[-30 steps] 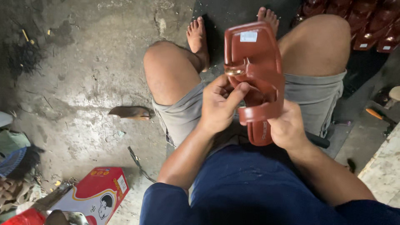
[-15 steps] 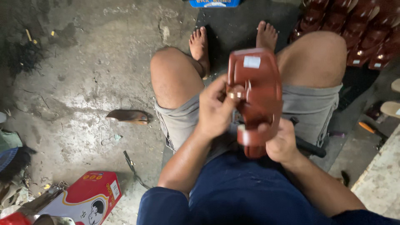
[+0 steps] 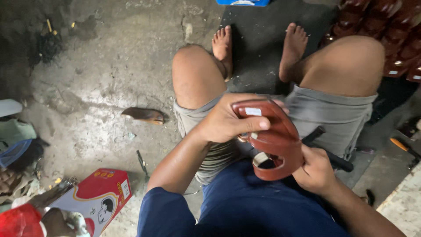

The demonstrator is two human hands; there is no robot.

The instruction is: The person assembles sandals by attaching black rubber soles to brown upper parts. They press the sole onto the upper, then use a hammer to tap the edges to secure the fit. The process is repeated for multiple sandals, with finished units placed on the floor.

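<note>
A reddish-brown sandal (image 3: 274,140) with a wide strap and a small white sticker is held over my lap, between my bare knees. My left hand (image 3: 228,118) wraps over its upper part, the thumb pressed along the strap near a small metal buckle. My right hand (image 3: 316,170) grips the lower end from underneath. I sit in grey shorts and a blue shirt, with both bare feet on a dark mat (image 3: 258,48).
A stack of similar brown sandals (image 3: 394,35) stands at the far right. A brown sole piece (image 3: 144,115) lies on the concrete floor. A red box (image 3: 98,197) sits at lower left. A black-handled tool (image 3: 337,162) and an orange-handled tool (image 3: 401,145) lie to the right.
The sandal has been lowered from upright in front of my knees to a tilted position near my lap. My left hand moved from its side to over its top.
</note>
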